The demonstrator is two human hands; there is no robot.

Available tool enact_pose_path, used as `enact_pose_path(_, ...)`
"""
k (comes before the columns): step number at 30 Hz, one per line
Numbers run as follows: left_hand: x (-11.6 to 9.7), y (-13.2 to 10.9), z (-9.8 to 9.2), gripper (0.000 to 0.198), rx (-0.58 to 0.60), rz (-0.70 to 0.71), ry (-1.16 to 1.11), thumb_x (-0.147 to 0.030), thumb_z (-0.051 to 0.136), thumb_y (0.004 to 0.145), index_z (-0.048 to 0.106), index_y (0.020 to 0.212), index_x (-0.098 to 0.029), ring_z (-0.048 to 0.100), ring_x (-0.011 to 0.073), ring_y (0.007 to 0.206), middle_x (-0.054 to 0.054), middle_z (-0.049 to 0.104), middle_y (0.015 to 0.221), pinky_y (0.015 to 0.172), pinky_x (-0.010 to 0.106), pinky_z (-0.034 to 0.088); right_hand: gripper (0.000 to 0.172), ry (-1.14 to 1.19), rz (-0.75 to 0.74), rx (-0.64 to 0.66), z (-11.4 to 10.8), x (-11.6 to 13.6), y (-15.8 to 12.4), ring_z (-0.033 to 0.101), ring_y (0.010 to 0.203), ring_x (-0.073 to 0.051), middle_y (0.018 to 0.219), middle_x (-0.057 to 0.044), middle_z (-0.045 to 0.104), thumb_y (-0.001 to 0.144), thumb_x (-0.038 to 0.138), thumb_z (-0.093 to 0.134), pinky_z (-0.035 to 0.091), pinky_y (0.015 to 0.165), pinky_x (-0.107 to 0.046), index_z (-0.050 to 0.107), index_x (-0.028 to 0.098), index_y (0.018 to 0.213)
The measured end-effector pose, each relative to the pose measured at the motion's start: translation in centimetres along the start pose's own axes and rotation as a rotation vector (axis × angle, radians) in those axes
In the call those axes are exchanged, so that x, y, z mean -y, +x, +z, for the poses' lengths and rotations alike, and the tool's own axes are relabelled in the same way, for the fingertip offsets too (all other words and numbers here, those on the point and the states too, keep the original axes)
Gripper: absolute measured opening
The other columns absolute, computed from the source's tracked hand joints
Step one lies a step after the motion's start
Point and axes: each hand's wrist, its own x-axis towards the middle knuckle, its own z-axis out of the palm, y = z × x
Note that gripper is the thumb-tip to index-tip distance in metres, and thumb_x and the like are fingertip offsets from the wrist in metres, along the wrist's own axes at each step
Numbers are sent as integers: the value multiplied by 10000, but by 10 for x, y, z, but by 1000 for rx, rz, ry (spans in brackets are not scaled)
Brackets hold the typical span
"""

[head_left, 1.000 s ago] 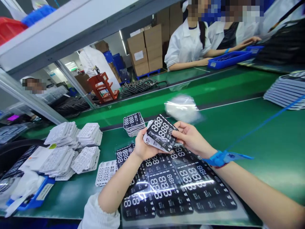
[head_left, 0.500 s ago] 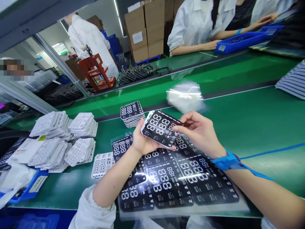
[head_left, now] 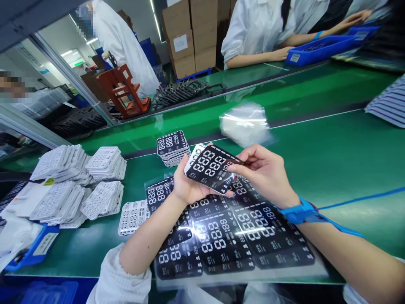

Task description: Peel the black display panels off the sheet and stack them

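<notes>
In the head view, my left hand [head_left: 185, 185] is wrapped round the edges of a white plastic digit panel [head_left: 196, 154], palm up. My right hand [head_left: 267, 173] pinches the right end of a black display film [head_left: 209, 166] printed with white digits. The film overlaps the panel at a slight angle, so only the panel's upper left corner shows. Below both hands lies a large clear sheet of black display films [head_left: 228, 249]. Beyond my left hand stands a stack of panels topped with black film [head_left: 172, 143]. A low pile of white panels [head_left: 133, 217] lies beside my left forearm.
Several stacks of white panels [head_left: 60, 162] stand at the left, near a blue bin [head_left: 44, 245]. A clear plastic bag [head_left: 245, 122] rests further back. Striped stacked parts [head_left: 387, 103] lie at far right. A blue wrist strap cord [head_left: 360, 198] runs right. Co-workers sit across the bench.
The black film has shifted against the white panel, and more of the panel's upper left corner shows. Both hands stay nearly in place. The camera view has moved slightly.
</notes>
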Motion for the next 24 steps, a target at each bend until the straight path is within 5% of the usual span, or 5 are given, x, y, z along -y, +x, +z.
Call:
enact_pose_path(8, 0, 1, 0, 643, -2, -28, -30, -574, 36, 901, 279, 1423, -287, 526, 396, 1114, 159, 529, 1249, 907, 750, 229, 266, -10, 44, 33, -2, -2, -2, 563, 460, -101, 570, 39, 588, 661, 289, 778, 506, 420, -205, 531, 193, 679)
enact_pose_path(24, 0, -1, 0, 595, -16, -31, -34, -579, 152, 906, 310, 1412, -307, 541, 371, 1105, 146, 540, 1246, 897, 693, 321, 286, -71, 58, 53, -5, -2, -4, 550, 452, -122, 567, 15, 571, 680, 333, 782, 484, 416, -238, 532, 196, 688)
